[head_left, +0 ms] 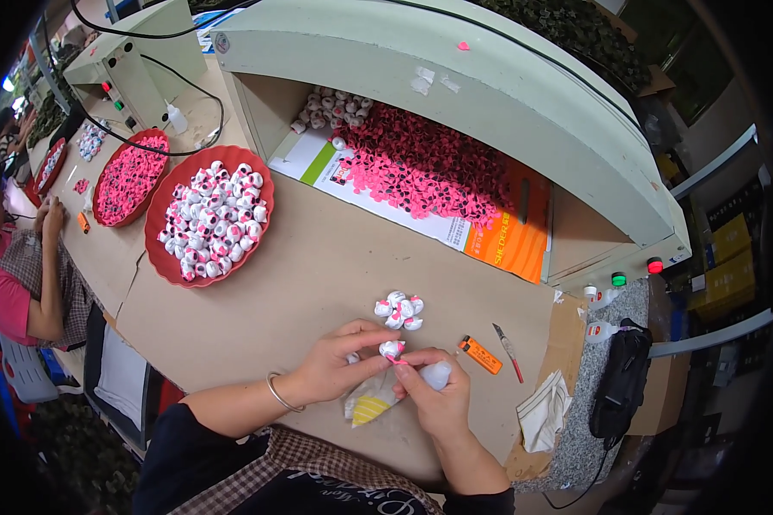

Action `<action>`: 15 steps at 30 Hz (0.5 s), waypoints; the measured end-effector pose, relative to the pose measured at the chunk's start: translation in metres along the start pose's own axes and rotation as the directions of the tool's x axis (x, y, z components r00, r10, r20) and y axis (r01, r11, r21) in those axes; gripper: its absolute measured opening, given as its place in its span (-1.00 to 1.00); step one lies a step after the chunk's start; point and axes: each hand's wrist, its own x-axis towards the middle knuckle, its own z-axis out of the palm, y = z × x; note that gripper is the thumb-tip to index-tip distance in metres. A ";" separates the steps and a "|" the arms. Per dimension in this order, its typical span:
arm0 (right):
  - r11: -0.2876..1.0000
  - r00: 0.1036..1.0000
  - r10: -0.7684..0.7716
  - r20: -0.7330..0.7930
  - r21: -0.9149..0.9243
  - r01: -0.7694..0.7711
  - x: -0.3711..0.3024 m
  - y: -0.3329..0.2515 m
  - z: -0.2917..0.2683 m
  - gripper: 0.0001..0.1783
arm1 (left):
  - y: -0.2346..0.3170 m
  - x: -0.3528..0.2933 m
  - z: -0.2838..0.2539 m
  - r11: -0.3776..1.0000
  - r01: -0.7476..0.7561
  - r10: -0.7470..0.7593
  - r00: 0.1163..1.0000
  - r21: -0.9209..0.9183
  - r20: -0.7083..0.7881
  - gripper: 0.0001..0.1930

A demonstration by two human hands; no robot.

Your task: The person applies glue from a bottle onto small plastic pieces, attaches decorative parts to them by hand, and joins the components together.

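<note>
Between the fingertips of my left hand (339, 367) is a small white ball with pink and black spots (392, 348). Another white piece (352, 357) shows under the same hand's fingers. My right hand (442, 399) pinches a small pink piece (398, 361) against the ball's near side. A translucent white squeeze bottle (436, 374) is tucked in that hand too. Below both hands lies a clear bag-like thing with yellow stripes (371, 410), partly covered. Just beyond them sits a small cluster of similar white balls (399, 310).
An orange lighter (481, 354) and a craft knife (508, 352) lie at right, near a folded white cloth (544, 412). Red bowls hold white balls (270, 219) and pink pieces (165, 140). A pale green box-shaped housing (455, 64) arches over a pink heap (421, 163). A co-worker (39, 292) sits left.
</note>
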 end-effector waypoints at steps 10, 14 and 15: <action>0.994 0.994 0.103 -0.047 0.028 -0.102 0.007 0.008 0.001 -0.88 | -0.004 0.000 -0.002 0.999 -0.035 0.035 0.999 -0.004 0.020 -0.64; 0.998 0.998 0.055 -0.033 -0.020 -0.056 0.010 0.011 0.000 -0.84 | -0.006 0.000 -0.006 0.998 0.043 -0.041 0.997 -0.036 0.064 -0.65; 0.994 0.998 0.065 -0.010 -0.082 -0.065 0.010 0.012 -0.001 -0.83 | -0.007 0.000 -0.006 0.997 0.043 -0.038 0.996 -0.064 0.080 -0.65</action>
